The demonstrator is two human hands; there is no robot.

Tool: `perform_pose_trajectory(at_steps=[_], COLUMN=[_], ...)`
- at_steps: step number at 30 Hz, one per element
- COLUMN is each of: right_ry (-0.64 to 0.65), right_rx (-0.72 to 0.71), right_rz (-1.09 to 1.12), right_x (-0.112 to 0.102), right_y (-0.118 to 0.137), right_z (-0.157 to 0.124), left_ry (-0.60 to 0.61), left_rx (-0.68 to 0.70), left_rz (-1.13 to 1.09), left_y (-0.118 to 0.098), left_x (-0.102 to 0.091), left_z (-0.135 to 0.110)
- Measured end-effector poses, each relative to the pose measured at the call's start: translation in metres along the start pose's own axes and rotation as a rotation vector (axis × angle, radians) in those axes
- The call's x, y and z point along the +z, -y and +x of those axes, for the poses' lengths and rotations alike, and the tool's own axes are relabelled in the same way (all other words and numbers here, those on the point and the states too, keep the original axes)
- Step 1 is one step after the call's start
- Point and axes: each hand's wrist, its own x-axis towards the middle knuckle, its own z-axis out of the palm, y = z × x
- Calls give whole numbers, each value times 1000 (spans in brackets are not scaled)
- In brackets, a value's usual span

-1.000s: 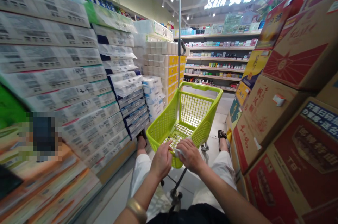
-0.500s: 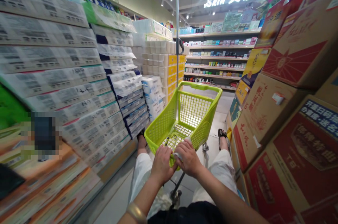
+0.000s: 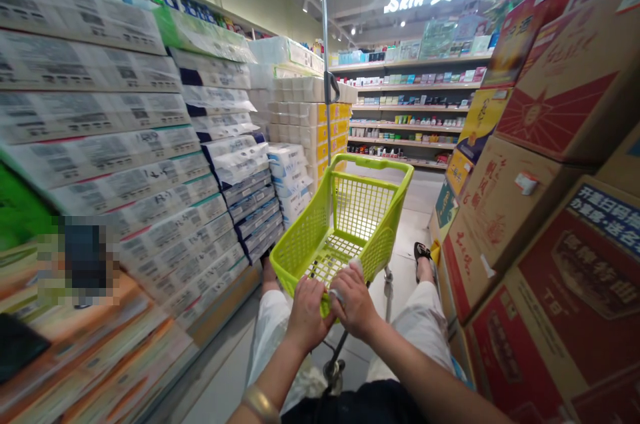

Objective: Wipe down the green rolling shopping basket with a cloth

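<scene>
A lime-green plastic shopping cart (image 3: 306, 244) with an open grid basket stands between my outstretched legs, and no goods show inside it. My left hand (image 3: 308, 312) is closed over the basket's near rim. Right beside it, my right hand (image 3: 356, 304) is wrapped round the same rim. Something white and crumpled (image 3: 338, 295), perhaps a tissue, shows between the fingers of my right hand. The cart's lower frame and a wheel are partly hidden by my arms.
Tall stacks of wrapped paper packs (image 3: 165, 177) line the left side. Cartons (image 3: 525, 204) are piled close on the right. A metal pole (image 3: 325, 11) with a black grip rises behind the cart. Shelves of small goods (image 3: 407, 104) stand at the back.
The far end of the cart has swung slightly to the left, and the pole also appears farther left. Both hands have kept their hold on the rim.
</scene>
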Motion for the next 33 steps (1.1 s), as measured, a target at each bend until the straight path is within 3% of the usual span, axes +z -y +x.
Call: perform_pose_trajectory(at_steps=[2, 5, 9, 12, 17, 21, 25, 29, 33], right_ry=[56, 125, 22, -49, 46, 94, -21, -88, -19], right_rx=[-88, -164, 19, 83, -56, -132, 45, 115, 20], right_rz=[-7, -45, -82, -69, -14, -52, -82, -47, -4], right_x=[-3, -15, -24, -14, -1, -13, -22, -8, 2], right_y=[0, -22, -44, -28, 4, -19, -42, -19, 8], right_z=[1, 13, 25, 17, -4, 9, 24, 11, -8], left_ry=[-7, -4, 0, -3, -12, -6, -3, -26, -32], left_rx=[6, -19, -46, -49, -10, -29, -45, -51, -11], left_rz=[-5, -12, -36, -43, -44, -44, -48, -32, -24], left_y=[1, -1, -6, -7, -4, -5, -9, -10, -7], left_x=[-1, -3, -4, -2, -1, -3, -3, 1, 1], left_z=[-1, -2, -1, -1, -3, -4, -3, -2, -6])
